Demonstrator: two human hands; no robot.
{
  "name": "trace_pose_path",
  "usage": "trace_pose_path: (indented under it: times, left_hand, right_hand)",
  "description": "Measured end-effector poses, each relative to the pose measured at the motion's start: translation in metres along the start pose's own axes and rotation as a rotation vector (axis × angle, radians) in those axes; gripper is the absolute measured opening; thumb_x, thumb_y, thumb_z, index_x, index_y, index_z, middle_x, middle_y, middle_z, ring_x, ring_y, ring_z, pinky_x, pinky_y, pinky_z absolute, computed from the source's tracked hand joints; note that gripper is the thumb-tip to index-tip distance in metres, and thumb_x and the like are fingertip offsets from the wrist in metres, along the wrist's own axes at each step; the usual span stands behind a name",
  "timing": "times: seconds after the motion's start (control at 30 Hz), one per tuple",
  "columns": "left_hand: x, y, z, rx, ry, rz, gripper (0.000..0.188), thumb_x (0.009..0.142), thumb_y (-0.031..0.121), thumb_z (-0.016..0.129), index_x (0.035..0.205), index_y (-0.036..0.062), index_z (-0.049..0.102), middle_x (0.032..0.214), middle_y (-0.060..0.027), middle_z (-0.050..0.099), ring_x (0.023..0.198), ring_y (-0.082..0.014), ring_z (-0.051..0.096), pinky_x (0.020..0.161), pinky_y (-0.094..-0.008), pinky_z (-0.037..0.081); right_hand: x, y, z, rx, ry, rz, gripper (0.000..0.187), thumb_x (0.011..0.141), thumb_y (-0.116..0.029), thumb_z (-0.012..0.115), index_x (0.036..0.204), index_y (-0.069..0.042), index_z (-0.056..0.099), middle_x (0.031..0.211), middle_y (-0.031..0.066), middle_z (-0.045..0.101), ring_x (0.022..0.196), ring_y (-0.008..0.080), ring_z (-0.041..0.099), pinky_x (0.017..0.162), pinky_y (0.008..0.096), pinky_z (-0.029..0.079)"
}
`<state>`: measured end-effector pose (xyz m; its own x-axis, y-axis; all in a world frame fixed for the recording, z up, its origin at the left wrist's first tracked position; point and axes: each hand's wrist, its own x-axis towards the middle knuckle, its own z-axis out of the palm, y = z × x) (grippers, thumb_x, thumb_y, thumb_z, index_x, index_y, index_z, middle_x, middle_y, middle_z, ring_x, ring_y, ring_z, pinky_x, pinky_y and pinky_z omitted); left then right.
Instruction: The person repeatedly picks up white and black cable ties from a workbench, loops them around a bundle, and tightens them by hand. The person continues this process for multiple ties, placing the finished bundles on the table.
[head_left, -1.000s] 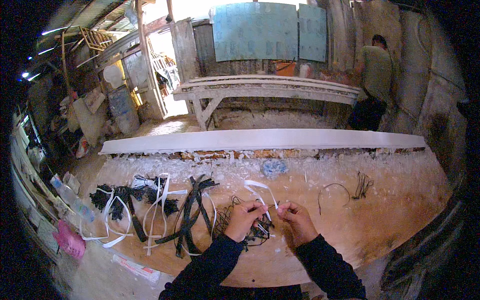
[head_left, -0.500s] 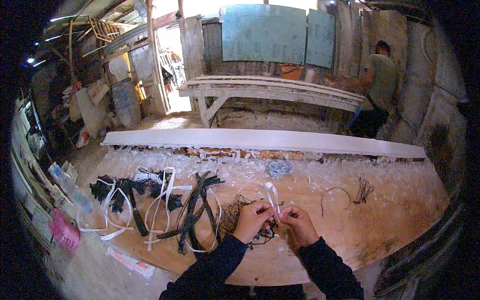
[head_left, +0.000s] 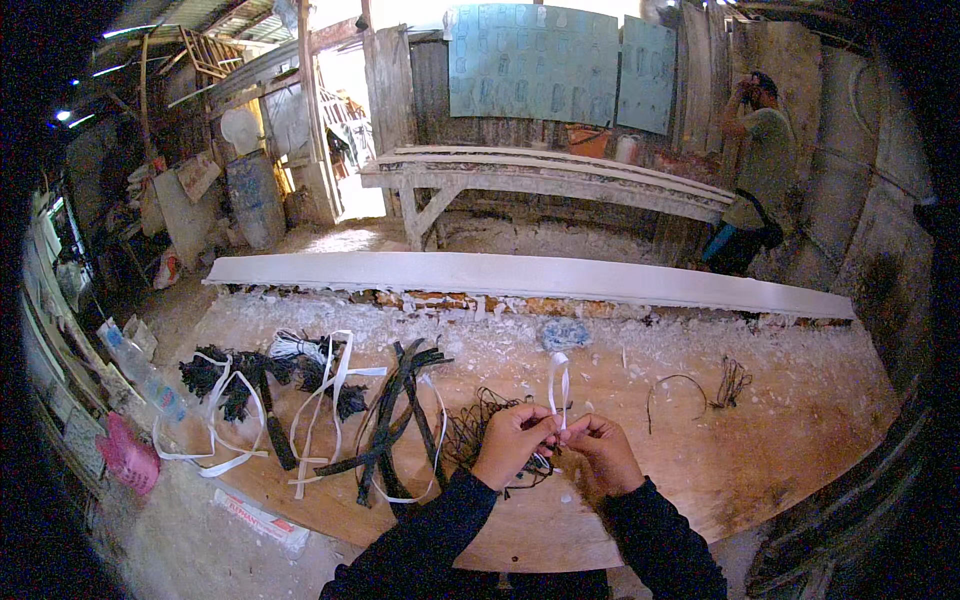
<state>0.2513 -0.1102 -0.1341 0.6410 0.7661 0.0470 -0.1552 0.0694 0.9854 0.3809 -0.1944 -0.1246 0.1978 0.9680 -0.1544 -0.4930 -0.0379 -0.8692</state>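
In the head view, the left hand (head_left: pixel 515 445) pinches a white strip (head_left: pixel 557 385) between thumb and forefinger, its other fingers curled. The right hand (head_left: pixel 606 455) pinches at the same spot, the fingertips of the two nearly meeting. The strip rises in a narrow loop just beyond the fingertips, above the desk (head_left: pixel 660 500). A tangle of black cord (head_left: pixel 478 428) lies beside and partly behind the left hand; black strips (head_left: pixel 385 425) lie farther left. A thin black cord bundle (head_left: pixel 731 383) sits well to the right of the right hand.
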Motion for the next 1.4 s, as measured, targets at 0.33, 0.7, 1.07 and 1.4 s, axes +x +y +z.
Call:
trace_pose_path:
  times: [0.33,0.7,1.07,1.4]
  left_hand:
    - [-0.004,0.005,-0.001,-0.171,-0.125,-0.149,0.026,0.084,0.019,0.055,0.101,0.0003,0.058,0.077,-0.0018,0.059,0.066,-0.0069,0.054,0.055,-0.0191,0.048]
    - [-0.001,0.008,-0.007,-0.24,-0.24,-0.227,0.019,0.083,0.021,0.056,0.092,0.0039,0.057,0.077,-0.0005,0.058,0.07,-0.0078,0.056,0.056,-0.0185,0.048]
    - [-0.001,0.009,-0.005,-0.298,-0.058,-0.194,0.012,0.082,0.018,0.058,0.086,0.0067,0.057,0.071,0.0024,0.053,0.064,-0.0051,0.051,0.053,-0.0194,0.047]
    - [-0.003,0.015,-0.005,-0.276,-0.057,-0.234,0.013,0.081,0.018,0.058,0.085,0.0054,0.056,0.072,0.0014,0.054,0.064,-0.0053,0.051,0.053,-0.0203,0.048]
  right_hand:
    - [0.0,0.001,0.003,0.021,-0.037,-0.042,0.007,0.075,-0.002,0.061,0.078,-0.003,0.055,0.08,0.0076,0.06,0.075,0.016,0.059,0.072,0.0282,0.047]
    - [0.002,0.004,-0.006,0.078,-0.091,-0.008,0.009,0.074,-0.004,0.062,0.081,-0.002,0.057,0.077,0.0055,0.06,0.07,0.0149,0.057,0.064,0.0261,0.047]
    - [-0.004,0.0,0.004,-0.06,-0.02,-0.147,0.01,0.078,-0.008,0.061,0.086,-0.004,0.058,0.08,0.0045,0.06,0.074,0.0135,0.056,0.069,0.0274,0.046]
    - [0.001,0.003,0.0,-1.024,0.037,-0.926,0.014,0.07,0.0,0.063,0.083,-0.003,0.059,0.082,0.0068,0.058,0.074,0.0175,0.056,0.068,0.0298,0.044]
